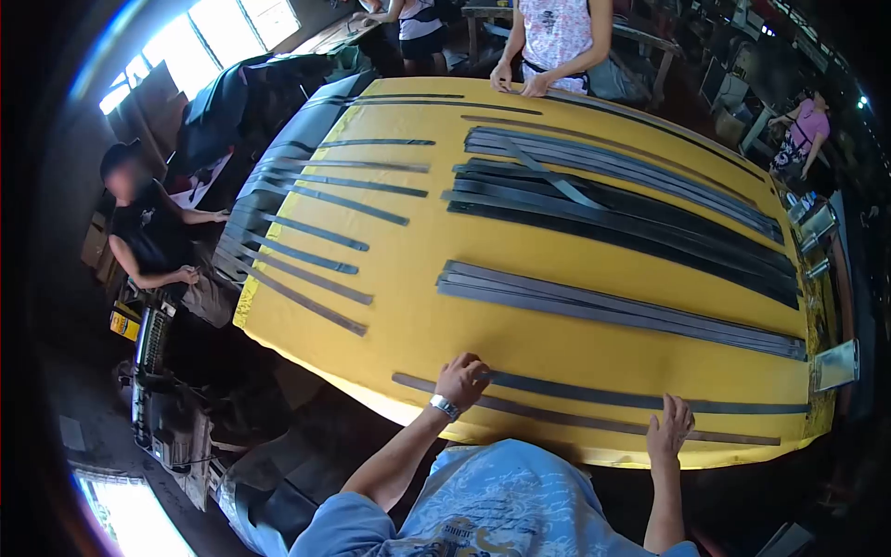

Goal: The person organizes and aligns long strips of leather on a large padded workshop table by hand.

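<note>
Near the close edge of the yellow table, my left hand (462, 381) has its fingers closed around the left end of a long dark strip (575, 388). My right hand (670, 429) rests farther along the same strip, with fingers loosely bent and the thumb apart. A brownish strip (548, 410) lies flat just in front of me, running beneath or beside both hands. Beyond them is a bundle of grey strips (594, 306), and past that a stack of black strips (631, 223).
Shorter strips (316, 269) fan out over the left side of the yellow tabletop (390, 288). Metal clamp-like pieces (835, 366) line the right edge. One person (158, 223) sits at the left; another person (557, 42) handles a strip at the far edge.
</note>
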`<state>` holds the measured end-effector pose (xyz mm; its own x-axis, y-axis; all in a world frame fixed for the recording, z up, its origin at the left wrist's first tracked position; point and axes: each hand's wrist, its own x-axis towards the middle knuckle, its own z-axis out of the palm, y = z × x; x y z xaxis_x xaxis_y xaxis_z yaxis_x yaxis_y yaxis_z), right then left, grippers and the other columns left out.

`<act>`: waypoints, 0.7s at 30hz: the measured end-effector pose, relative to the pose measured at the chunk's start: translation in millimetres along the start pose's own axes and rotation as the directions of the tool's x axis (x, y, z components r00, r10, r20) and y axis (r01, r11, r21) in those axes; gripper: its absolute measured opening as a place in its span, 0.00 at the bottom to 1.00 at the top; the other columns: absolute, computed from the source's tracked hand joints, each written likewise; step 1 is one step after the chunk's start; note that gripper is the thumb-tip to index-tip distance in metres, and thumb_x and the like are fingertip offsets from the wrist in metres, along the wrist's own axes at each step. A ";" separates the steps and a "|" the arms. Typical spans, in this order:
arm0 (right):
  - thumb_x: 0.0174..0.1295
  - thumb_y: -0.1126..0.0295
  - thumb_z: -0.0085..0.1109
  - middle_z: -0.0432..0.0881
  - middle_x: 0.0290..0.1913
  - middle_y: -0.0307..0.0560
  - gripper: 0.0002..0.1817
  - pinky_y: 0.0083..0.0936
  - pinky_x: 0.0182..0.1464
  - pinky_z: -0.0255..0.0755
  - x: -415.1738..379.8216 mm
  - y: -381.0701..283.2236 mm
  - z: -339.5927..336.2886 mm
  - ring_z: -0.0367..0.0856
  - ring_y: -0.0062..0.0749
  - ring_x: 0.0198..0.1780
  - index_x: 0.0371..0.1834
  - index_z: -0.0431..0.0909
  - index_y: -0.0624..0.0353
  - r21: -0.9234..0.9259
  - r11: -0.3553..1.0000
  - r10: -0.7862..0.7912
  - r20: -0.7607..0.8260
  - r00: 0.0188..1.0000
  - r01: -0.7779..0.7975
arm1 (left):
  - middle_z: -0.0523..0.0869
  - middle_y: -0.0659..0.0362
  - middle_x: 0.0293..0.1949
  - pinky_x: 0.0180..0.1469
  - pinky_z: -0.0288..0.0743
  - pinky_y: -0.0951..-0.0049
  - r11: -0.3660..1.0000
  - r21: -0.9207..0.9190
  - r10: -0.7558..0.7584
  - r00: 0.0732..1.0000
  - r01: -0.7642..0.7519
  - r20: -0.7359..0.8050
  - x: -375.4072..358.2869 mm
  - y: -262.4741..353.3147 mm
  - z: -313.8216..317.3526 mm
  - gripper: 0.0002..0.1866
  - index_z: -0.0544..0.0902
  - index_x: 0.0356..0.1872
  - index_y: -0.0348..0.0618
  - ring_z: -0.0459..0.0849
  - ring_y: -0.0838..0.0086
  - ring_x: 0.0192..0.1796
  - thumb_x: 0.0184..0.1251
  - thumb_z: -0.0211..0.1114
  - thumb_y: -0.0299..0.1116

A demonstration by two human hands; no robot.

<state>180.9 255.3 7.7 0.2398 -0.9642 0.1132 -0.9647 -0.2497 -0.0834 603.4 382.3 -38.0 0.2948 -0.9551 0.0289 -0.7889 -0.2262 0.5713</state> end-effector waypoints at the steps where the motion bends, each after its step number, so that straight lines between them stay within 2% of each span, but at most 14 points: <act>1: 0.51 0.69 0.70 0.69 0.59 0.47 0.30 0.46 0.67 0.53 -4.5 -30.8 -1.1 0.65 0.42 0.64 0.60 0.73 0.54 0.069 0.994 -0.086 0.002 0.996 0.085 | 0.82 0.60 0.45 0.50 0.73 0.58 0.999 -0.026 0.024 1.000 -0.024 -0.016 -1.2 0.4 -7.9 0.10 0.83 0.39 0.52 0.80 0.61 0.50 0.57 0.70 0.38; 4: 0.50 0.67 0.70 0.72 0.57 0.47 0.32 0.47 0.66 0.55 -16.9 -134.5 -1.9 0.68 0.44 0.62 0.61 0.73 0.53 0.239 0.926 -0.308 0.036 0.951 0.291 | 0.81 0.60 0.46 0.50 0.73 0.58 0.997 -0.079 0.009 0.996 -0.016 -0.087 -9.5 -23.6 -37.5 0.11 0.84 0.40 0.52 0.80 0.61 0.50 0.57 0.70 0.39; 5: 0.50 0.67 0.70 0.73 0.56 0.46 0.32 0.47 0.66 0.56 -21.4 -162.9 2.9 0.68 0.43 0.62 0.62 0.73 0.52 0.269 0.902 -0.363 0.054 0.930 0.337 | 0.81 0.59 0.48 0.51 0.72 0.58 0.999 -0.043 -0.027 0.990 0.021 -0.138 -15.7 -30.1 -48.1 0.13 0.84 0.42 0.52 0.79 0.61 0.51 0.57 0.70 0.40; 6: 0.49 0.66 0.70 0.73 0.56 0.45 0.33 0.47 0.65 0.56 -23.1 -188.1 10.3 0.69 0.43 0.61 0.62 0.72 0.51 0.304 0.870 -0.428 0.071 0.901 0.389 | 0.79 0.58 0.52 0.54 0.70 0.57 0.997 -0.011 -0.072 0.992 0.071 -0.108 -24.4 -43.7 -57.8 0.16 0.83 0.46 0.53 0.77 0.60 0.54 0.57 0.71 0.42; 10: 0.49 0.63 0.71 0.73 0.56 0.44 0.33 0.46 0.66 0.57 -31.0 -261.0 30.5 0.69 0.41 0.61 0.61 0.72 0.51 0.359 0.806 -0.527 0.074 0.846 0.471 | 0.76 0.56 0.58 0.58 0.67 0.56 0.980 0.090 -0.167 0.981 0.176 -0.100 -61.9 -87.8 -93.0 0.21 0.81 0.50 0.54 0.74 0.59 0.58 0.55 0.71 0.44; 12: 0.48 0.62 0.71 0.74 0.55 0.43 0.34 0.45 0.65 0.57 -29.9 -282.1 34.1 0.69 0.41 0.60 0.61 0.72 0.51 0.364 0.788 -0.555 0.069 0.829 0.497 | 0.75 0.56 0.60 0.58 0.67 0.56 0.982 0.142 -0.113 0.988 0.127 -0.104 -69.9 -103.7 -105.0 0.22 0.82 0.51 0.55 0.73 0.59 0.59 0.55 0.72 0.44; 16: 0.48 0.61 0.72 0.74 0.53 0.43 0.33 0.45 0.62 0.58 -23.7 -297.5 34.1 0.70 0.41 0.58 0.59 0.73 0.51 0.315 0.774 -0.595 0.068 0.801 0.549 | 0.77 0.61 0.58 0.58 0.67 0.56 0.988 0.111 -0.094 0.993 0.103 -0.078 -71.1 -116.4 -105.9 0.21 0.82 0.50 0.58 0.74 0.60 0.58 0.53 0.72 0.42; 18: 0.47 0.60 0.73 0.74 0.51 0.43 0.31 0.45 0.58 0.59 -22.5 -293.8 39.1 0.70 0.41 0.57 0.56 0.74 0.50 0.313 0.768 -0.609 0.086 0.789 0.559 | 0.79 0.64 0.54 0.58 0.66 0.57 0.992 0.092 -0.080 0.993 0.088 -0.088 -68.4 -119.7 -100.8 0.15 0.83 0.45 0.58 0.74 0.63 0.57 0.55 0.70 0.42; 19: 0.48 0.59 0.72 0.74 0.49 0.42 0.26 0.44 0.56 0.59 -22.1 -293.0 40.4 0.70 0.40 0.55 0.51 0.75 0.50 0.322 0.759 -0.616 0.074 0.784 0.566 | 0.79 0.64 0.53 0.57 0.67 0.58 0.992 0.097 -0.068 0.994 0.077 -0.090 -67.9 -120.8 -100.6 0.15 0.83 0.45 0.58 0.75 0.63 0.57 0.56 0.69 0.42; 21: 0.49 0.59 0.71 0.74 0.48 0.42 0.24 0.44 0.55 0.59 -24.2 -291.7 43.0 0.71 0.39 0.54 0.49 0.75 0.49 0.307 0.751 -0.636 0.096 0.766 0.585 | 0.79 0.63 0.52 0.56 0.68 0.59 0.993 0.102 -0.045 0.995 0.055 -0.091 -65.9 -122.1 -100.0 0.14 0.83 0.44 0.58 0.75 0.63 0.56 0.57 0.69 0.43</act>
<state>461.2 347.7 -13.3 0.8075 -0.5883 0.0443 -0.5507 -0.7786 -0.3009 734.1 492.0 -27.7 0.3779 -0.9226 0.0772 -0.8226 -0.2963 0.4854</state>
